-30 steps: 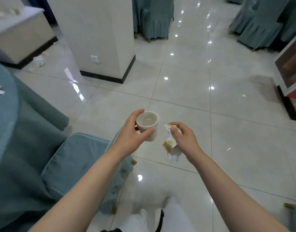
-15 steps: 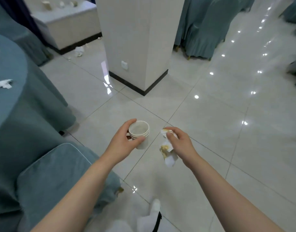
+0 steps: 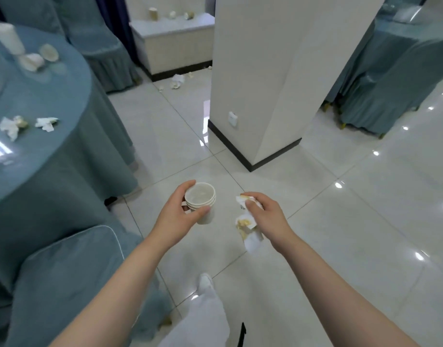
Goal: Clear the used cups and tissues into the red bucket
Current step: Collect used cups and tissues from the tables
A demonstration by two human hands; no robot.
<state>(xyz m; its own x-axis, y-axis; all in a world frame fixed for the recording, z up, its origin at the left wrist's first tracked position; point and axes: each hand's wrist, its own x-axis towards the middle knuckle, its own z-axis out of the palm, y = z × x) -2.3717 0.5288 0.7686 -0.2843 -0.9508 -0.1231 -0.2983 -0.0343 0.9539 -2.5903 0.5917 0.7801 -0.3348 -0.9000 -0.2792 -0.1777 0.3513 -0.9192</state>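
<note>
hidden: we cannot count the blurred cups on the round table (image 3: pixel 72 136).
left hand (image 3: pixel 176 216): fingers curled round stacked cups (image 3: pixel 201 202).
right hand (image 3: pixel 266 217): pinches soiled tissues (image 3: pixel 246 225).
room: glossy tile floor (image 3: pixel 353 209), pillar (image 3: pixel 273 76).

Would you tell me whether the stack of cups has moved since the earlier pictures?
Yes. The left hand has carried the stack of cups toward the white pillar, whose base now sits much nearer.

Glossy pale floor tiles (image 3: pixel 365 221) reflect spots of ceiling light. A square white pillar (image 3: pixel 278 71) with a dark base stands mid-room. A round desk (image 3: pixel 52 151) under teal cloth fills the left, beside covered chairs (image 3: pixel 65 284). A white cabinet (image 3: pixel 175 43), possibly a sideboard, lines the far wall.
</note>
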